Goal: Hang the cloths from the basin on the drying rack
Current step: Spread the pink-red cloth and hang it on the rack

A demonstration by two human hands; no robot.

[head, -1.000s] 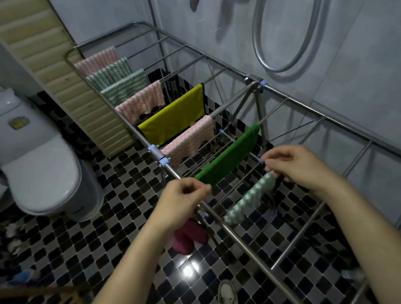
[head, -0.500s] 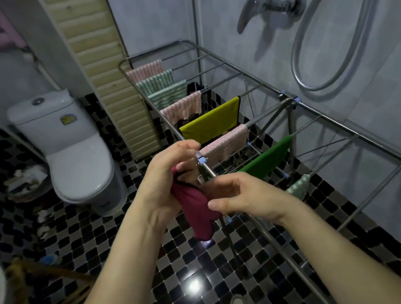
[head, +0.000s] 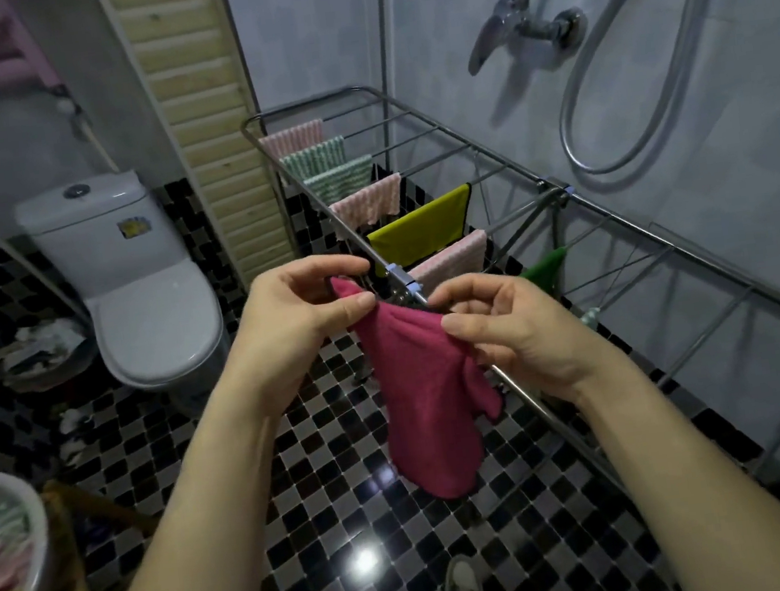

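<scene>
A magenta cloth [head: 421, 404] hangs in front of me, held by its top edge. My left hand [head: 301, 311] pinches its upper left corner, and my right hand [head: 504, 325] pinches the edge further right. Both hands are just in front of the near rail of the metal drying rack [head: 614, 218]. Several cloths hang on the rack: pink and green striped ones [head: 312, 155], a yellow one [head: 419, 228], a pink one [head: 452, 258] and a green one [head: 544, 269]. The white basin [head: 32, 560] at the lower left edge holds more cloths.
A white toilet [head: 141, 286] stands left of the rack, with a waste bin [head: 41, 348] beside it. A shower tap and hose [head: 593, 49] hang on the tiled wall right of the rack. The floor is black-and-white checked tile. A slatted panel leans behind the rack.
My hands left the pale green cloth on the rack. The magenta cloth came up from below my left hand, and both hands now hold it spread by its top edge.
</scene>
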